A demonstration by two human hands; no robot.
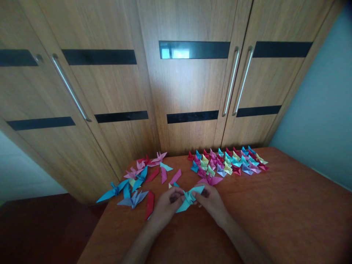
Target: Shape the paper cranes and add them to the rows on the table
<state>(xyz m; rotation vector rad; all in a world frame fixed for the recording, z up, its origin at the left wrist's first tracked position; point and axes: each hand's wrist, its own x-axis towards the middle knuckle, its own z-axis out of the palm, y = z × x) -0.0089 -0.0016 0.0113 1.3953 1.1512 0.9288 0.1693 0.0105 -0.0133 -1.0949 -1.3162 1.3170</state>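
Note:
Between my two hands, just above the table, is a light turquoise origami crane (pixel 189 198) with its wings spread diagonally. My left hand (pixel 171 201) pinches it on the left side, thumb and fingers closed at its middle. My right hand (pixel 206 200) grips its right side, with the thumb on the upper right wing. Some of the fingertips are hidden behind the paper. A magenta paper crane (pixel 210 180) lies just beyond my right hand. Beside my left wrist rests a red folded paper strip (pixel 150 204).
Rows of small colourful folded paper pieces (pixel 227 161) stand at the table's back right. Loose cranes, among them a blue one (pixel 114 191) and a lavender one (pixel 134 199), lie at the left edge. Wooden cabinet doors (pixel 189 84) rise behind the brown table (pixel 275 216).

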